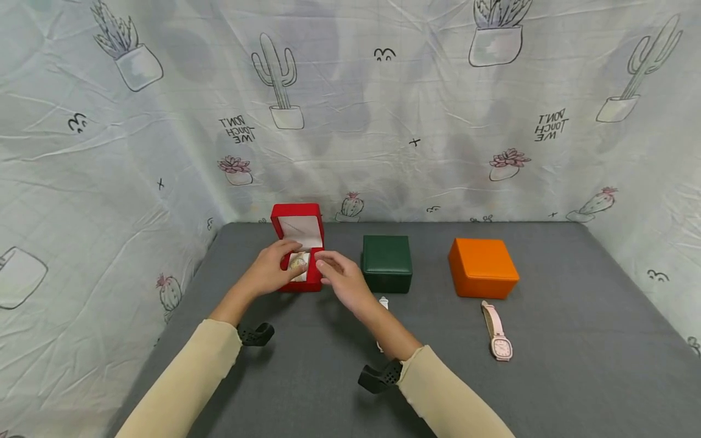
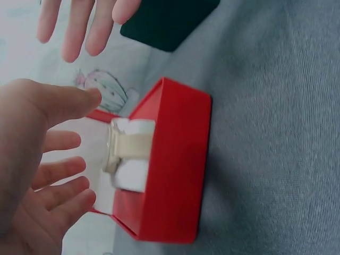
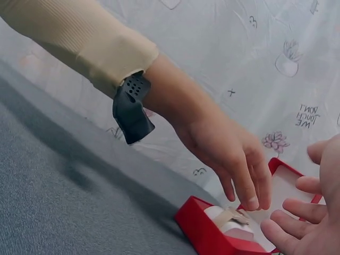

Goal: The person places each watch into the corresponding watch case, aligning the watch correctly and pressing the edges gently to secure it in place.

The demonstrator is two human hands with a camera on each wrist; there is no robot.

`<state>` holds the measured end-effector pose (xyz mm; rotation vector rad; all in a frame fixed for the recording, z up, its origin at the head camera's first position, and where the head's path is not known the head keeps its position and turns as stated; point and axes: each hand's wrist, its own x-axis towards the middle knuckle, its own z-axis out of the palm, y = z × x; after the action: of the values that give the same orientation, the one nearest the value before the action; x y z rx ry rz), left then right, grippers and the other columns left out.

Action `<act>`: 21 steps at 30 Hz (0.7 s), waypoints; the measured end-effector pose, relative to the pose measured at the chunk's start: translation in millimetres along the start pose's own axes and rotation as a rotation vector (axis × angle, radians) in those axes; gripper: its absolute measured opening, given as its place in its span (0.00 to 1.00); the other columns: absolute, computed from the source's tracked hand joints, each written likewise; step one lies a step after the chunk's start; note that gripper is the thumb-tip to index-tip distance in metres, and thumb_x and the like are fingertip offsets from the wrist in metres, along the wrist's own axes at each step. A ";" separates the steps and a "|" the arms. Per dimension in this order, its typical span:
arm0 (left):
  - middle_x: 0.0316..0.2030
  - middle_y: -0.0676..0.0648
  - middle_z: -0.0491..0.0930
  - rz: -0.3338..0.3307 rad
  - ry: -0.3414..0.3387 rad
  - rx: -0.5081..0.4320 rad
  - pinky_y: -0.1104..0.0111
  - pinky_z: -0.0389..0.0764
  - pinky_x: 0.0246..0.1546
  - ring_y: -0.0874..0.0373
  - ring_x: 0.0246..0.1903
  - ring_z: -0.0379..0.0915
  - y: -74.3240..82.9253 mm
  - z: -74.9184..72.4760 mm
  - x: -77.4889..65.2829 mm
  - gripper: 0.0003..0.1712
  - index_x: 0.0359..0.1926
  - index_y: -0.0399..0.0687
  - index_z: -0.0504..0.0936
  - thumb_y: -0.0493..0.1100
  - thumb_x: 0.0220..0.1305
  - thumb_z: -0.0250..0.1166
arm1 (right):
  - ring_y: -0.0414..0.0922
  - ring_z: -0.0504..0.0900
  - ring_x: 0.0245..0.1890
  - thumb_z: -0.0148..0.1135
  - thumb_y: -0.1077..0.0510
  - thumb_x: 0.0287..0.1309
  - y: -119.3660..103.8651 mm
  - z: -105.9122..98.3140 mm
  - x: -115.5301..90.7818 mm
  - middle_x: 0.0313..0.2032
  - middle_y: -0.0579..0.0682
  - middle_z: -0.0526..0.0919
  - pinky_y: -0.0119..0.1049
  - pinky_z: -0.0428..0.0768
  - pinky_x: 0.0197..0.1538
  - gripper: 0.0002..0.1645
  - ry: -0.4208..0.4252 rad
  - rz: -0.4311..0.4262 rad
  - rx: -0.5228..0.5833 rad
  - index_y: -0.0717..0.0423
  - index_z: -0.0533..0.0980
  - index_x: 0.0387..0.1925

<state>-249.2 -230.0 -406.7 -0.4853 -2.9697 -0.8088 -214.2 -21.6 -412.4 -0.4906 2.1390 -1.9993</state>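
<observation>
A red watch box (image 1: 313, 285) stands at the back left with its lid (image 1: 296, 210) raised, showing a white lining. Inside it, a watch with a cream strap (image 2: 133, 145) is wrapped round a white cushion (image 2: 130, 176). My left hand (image 1: 272, 267) hovers over the box's left side, fingers spread and relaxed, with nothing in its grasp. On the other side, my right hand (image 1: 344, 281) hangs at the box's right edge, its fingers loosely bent and apart from the watch. Both palms face each other across the box.
To the right stand a closed green box (image 1: 386, 258) and a closed orange box (image 1: 484, 267). A pink-strapped watch (image 1: 498, 334) lies in front of the orange one. A white strap (image 1: 384, 302) shows partly under my right forearm. A patterned cloth hangs behind the grey table (image 1: 575, 316).
</observation>
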 end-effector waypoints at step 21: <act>0.44 0.39 0.80 -0.093 0.523 -0.043 0.53 0.80 0.46 0.46 0.43 0.78 16.3 -39.9 21.6 0.16 0.48 0.41 0.81 0.48 0.68 0.58 | 0.52 0.73 0.62 0.60 0.52 0.64 -20.1 -7.4 27.3 0.63 0.52 0.72 0.46 0.77 0.61 0.29 0.050 -0.070 -0.250 0.52 0.68 0.64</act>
<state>-267.0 -230.3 -361.9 -0.1086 -2.5070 -0.8506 -239.8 -25.2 -389.2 -0.5633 2.4503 -1.8035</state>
